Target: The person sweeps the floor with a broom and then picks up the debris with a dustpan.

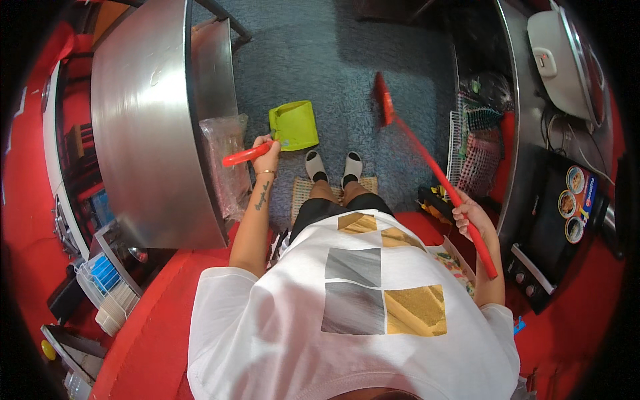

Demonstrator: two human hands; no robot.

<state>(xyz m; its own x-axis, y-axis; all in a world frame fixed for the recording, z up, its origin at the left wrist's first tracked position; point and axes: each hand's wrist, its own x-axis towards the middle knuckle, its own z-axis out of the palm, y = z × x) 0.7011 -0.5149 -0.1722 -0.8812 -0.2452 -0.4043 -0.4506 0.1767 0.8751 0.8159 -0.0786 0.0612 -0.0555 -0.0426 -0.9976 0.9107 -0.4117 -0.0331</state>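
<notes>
My left hand [265, 156] grips the red handle of a dustpan; its lime-green pan [294, 126] is over the grey-blue floor, in front of my feet and slightly left. My right hand [469, 214] is closed around the red stick of a broom [425, 159]. The stick slants away to the upper left and ends in a red broom head [384, 98], a little blurred, to the right of the pan and apart from it. Whether the bristles touch the floor I cannot tell.
A steel table [145, 130] with a lower shelf stands at left, plastic-wrapped packs [226, 165] beside it. On the right, a steel counter holds a rice cooker [565, 65] and a black toaster oven [550, 225]. Woven baskets [480, 160] sit below. A woven mat [301, 192] lies by my legs.
</notes>
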